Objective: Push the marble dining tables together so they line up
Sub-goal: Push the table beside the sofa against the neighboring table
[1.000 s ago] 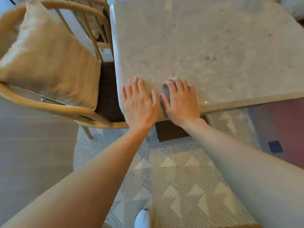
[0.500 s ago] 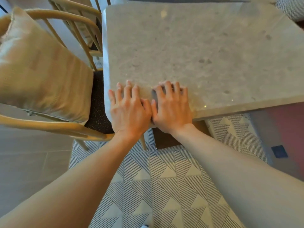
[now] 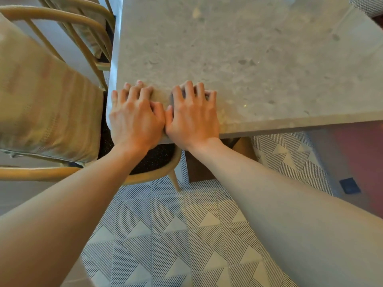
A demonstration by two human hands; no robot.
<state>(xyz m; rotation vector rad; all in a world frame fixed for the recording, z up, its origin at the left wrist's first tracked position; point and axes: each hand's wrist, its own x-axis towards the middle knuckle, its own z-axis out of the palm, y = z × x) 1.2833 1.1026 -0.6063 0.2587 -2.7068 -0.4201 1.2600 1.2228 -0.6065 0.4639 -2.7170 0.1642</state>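
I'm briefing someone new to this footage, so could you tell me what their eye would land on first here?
Two bare hands, the left hand and the right hand, lie side by side, palms down with fingers curled, on the near left corner of the grey marble table. Left of the table, a wooden chair with a beige cushion crowds the corner. A rug with striped triangles covers the floor below.

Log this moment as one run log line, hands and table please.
left hand: flat on marble table corner | right hand: flat beside it, thumbs touching | chair: left of table
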